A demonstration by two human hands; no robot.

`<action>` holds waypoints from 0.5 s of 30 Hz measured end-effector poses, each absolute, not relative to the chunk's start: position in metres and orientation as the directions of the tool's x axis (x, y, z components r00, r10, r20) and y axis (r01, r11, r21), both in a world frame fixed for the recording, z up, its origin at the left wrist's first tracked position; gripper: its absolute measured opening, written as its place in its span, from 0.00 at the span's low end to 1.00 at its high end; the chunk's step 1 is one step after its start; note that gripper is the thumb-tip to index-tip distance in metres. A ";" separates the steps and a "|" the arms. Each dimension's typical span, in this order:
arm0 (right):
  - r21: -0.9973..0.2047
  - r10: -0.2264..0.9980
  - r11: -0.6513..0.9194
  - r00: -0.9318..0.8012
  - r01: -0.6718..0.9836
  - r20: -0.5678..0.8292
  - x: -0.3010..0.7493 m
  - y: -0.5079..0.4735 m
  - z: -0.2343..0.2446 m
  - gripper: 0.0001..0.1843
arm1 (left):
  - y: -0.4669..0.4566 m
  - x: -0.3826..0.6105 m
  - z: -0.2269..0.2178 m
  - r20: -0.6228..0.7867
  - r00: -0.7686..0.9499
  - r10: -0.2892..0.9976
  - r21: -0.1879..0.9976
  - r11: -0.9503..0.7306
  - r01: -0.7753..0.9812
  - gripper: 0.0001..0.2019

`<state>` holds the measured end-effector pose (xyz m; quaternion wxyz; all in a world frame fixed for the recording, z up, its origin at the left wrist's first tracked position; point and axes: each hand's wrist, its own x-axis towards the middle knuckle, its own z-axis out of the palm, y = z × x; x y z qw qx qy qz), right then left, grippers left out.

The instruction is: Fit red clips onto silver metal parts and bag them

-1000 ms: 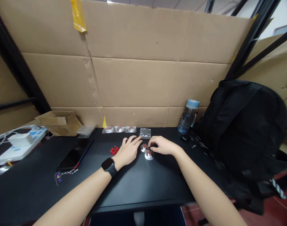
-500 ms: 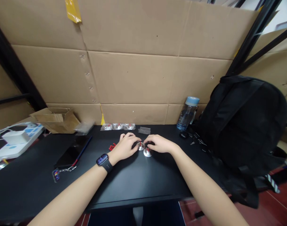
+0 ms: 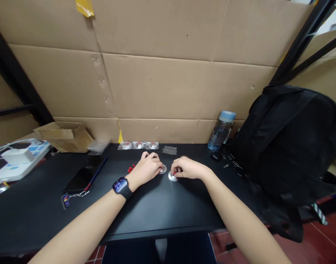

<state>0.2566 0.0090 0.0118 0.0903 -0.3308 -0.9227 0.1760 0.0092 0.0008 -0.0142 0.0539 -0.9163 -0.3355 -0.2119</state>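
Note:
Two small silver discs with red at their centres, which look like finger cymbals, rest on the black table. The fingers of my left hand (image 3: 150,167) are closed at the centre of the left finger cymbal (image 3: 164,169). With thumb and fingers pinched, my right hand (image 3: 188,168) grips the red centre of the right finger cymbal (image 3: 172,178). My fingers cover part of both discs, which lie a little apart. Just behind my left wrist is a bunch of red cord (image 3: 131,168).
Several wrapped silver discs (image 3: 139,145) and a folded clear packet (image 3: 169,150) lie at the back. A phone (image 3: 83,176) and open cardboard box (image 3: 65,137) are left, beside a power strip (image 3: 16,165). A water bottle (image 3: 221,131) and black backpack (image 3: 291,146) stand right.
My fingers have closed over the centres of both cymbals. The cymbals, which were touching or nearly so, now lie slightly farther apart. The view has shifted a little.

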 end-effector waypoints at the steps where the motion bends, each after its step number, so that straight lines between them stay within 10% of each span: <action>1: -0.382 0.653 0.711 -0.756 0.591 0.044 0.257 0.009 0.012 0.05 | 0.001 0.009 -0.013 0.427 0.687 0.588 0.033 -0.769 0.638 0.11; 15: -0.188 0.740 0.668 -0.668 0.720 0.074 0.249 -0.002 0.016 0.04 | -0.003 0.014 -0.012 0.438 0.671 0.599 -0.065 -0.723 0.688 0.10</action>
